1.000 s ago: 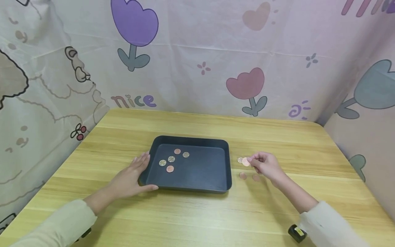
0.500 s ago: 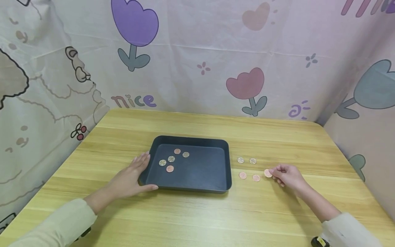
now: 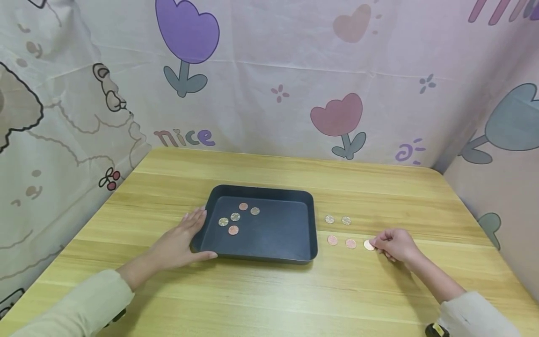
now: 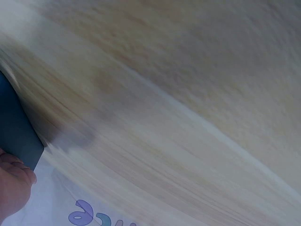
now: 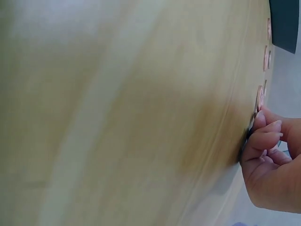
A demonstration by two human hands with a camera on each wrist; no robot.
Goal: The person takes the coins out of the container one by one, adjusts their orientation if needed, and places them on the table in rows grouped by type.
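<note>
My right hand pinches a copper-coloured coin between thumb and finger, low over the wooden table. That coin lies in line with two other copper coins to its left. Behind them is a pair of paler, brass-coloured coins. In the right wrist view the held coin shows edge-on at my fingertips. My left hand rests against the left side of a dark rectangular tray, fingers straight, thumb along its front edge. Inside the tray lie several coins, copper and brass-coloured, towards its left half.
The wooden table extends around the tray and coins. A patterned cloth with flowers and hearts hangs behind and along both sides. Dark devices sit at both wrists, the right one near the bottom edge.
My right hand has carried the copper coin from beside the tray rightwards, then nearer to me, down to the end of the copper row. The left hand stays at the tray.
</note>
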